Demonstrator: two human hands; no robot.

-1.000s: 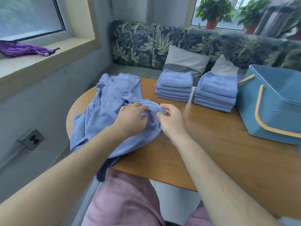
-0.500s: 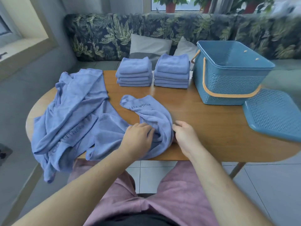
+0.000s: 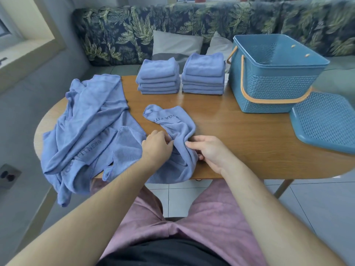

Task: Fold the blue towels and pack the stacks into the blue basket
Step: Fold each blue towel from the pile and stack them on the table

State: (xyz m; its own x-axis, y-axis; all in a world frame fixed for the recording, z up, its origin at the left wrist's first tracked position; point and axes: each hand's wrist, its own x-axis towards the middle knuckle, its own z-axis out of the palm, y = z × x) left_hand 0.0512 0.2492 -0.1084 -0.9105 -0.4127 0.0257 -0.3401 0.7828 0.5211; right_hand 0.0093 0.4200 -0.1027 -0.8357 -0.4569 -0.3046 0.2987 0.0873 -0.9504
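Starting a fold, left hand (image 3: pixel 156 148) and right hand (image 3: pixel 210 150) pinch the crumpled towel (image 3: pixel 172 121) in curled fingers (image 3: pixel 194 144); next, probably spread it flat.

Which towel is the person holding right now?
Find the wooden table with the blue basket on its right side. At the near edge, the left hand and right hand grip one crumpled towel. Unlike the two folded stacks behind and the loose heap to its left, only it is held.
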